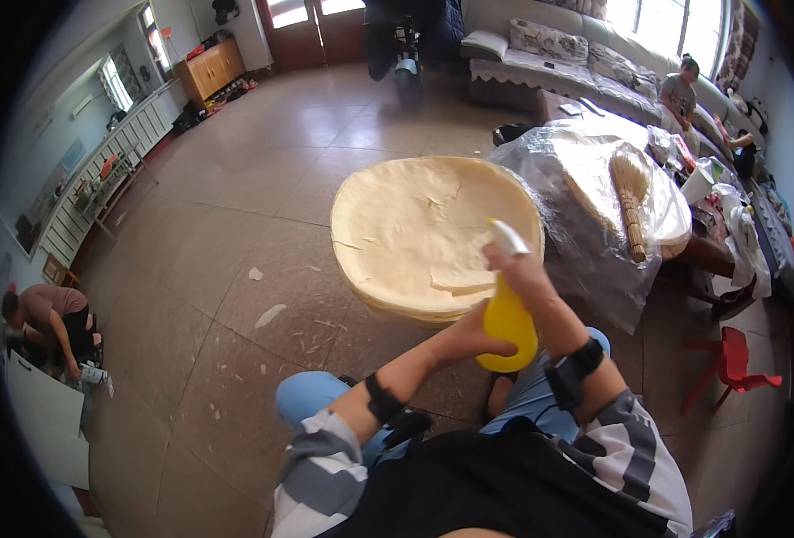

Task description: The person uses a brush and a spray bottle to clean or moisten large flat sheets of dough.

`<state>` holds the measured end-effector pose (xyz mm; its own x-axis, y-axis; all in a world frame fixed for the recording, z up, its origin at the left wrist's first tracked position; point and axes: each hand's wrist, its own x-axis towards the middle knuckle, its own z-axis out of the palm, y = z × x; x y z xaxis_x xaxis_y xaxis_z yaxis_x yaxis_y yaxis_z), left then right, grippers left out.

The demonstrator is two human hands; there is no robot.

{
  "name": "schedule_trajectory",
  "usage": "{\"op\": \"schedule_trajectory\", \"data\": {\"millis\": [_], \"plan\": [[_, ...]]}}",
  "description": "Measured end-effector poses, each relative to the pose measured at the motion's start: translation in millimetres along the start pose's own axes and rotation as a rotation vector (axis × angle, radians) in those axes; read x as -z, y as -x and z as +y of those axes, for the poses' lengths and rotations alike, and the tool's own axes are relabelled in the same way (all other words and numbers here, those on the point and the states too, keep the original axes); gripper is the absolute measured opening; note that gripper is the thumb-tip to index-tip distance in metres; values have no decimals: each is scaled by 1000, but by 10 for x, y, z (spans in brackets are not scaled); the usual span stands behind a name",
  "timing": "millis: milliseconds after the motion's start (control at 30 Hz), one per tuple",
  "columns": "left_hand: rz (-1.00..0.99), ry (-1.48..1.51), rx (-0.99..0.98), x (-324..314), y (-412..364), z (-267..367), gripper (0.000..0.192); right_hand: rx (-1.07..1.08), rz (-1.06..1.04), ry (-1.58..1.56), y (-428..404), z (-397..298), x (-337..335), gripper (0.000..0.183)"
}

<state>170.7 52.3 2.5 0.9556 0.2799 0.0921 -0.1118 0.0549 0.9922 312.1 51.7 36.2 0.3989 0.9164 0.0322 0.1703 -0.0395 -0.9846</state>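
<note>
A yellow spray bottle with a white trigger head stands upright between my hands, over the near right edge of a stack of large round flatbreads. My right hand grips its neck and trigger. My left hand is wrapped around the lower body from the left. The top flatbread is pale, thin and wavy, with cracks and a torn flap near its front right edge. What supports the stack is hidden beneath it. On the plastic-covered pile to the right lies a straw whisk brush.
Clear plastic sheeting hangs beside the stack. A red child's chair stands at right. Pale flakes lie on the floor. One person bends at far left; another person sits by the sofa.
</note>
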Motion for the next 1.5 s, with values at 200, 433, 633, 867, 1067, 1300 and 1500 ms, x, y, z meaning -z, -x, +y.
{"op": "schedule_trajectory", "data": {"millis": [200, 433, 633, 867, 1067, 1300, 1500], "plan": [[139, 269, 114, -436, 604, -168, 75, -145, -332, 85, 473, 130, -284, 38], [-332, 359, 236, -523, 169, -331, 77, -122, 177, 179, 867, 437, 414, 26], [-218, 87, 128, -127, -37, -353, 78, 5, 225, 185, 489, 150, 265, 24], [212, -34, 10, -541, 832, -732, 92, 92, -308, 179, 844, 301, -358, 20], [41, 39, 64, -423, 644, -615, 93, 56, -142, 58, 876, 258, -199, 19], [168, 62, 3, 102, 390, -74, 81, 92, -176, 174, 111, -165, -457, 22], [72, 91, 49, -19, 450, -250, 79, -62, -135, 152, 312, 244, -319, 24]]}}
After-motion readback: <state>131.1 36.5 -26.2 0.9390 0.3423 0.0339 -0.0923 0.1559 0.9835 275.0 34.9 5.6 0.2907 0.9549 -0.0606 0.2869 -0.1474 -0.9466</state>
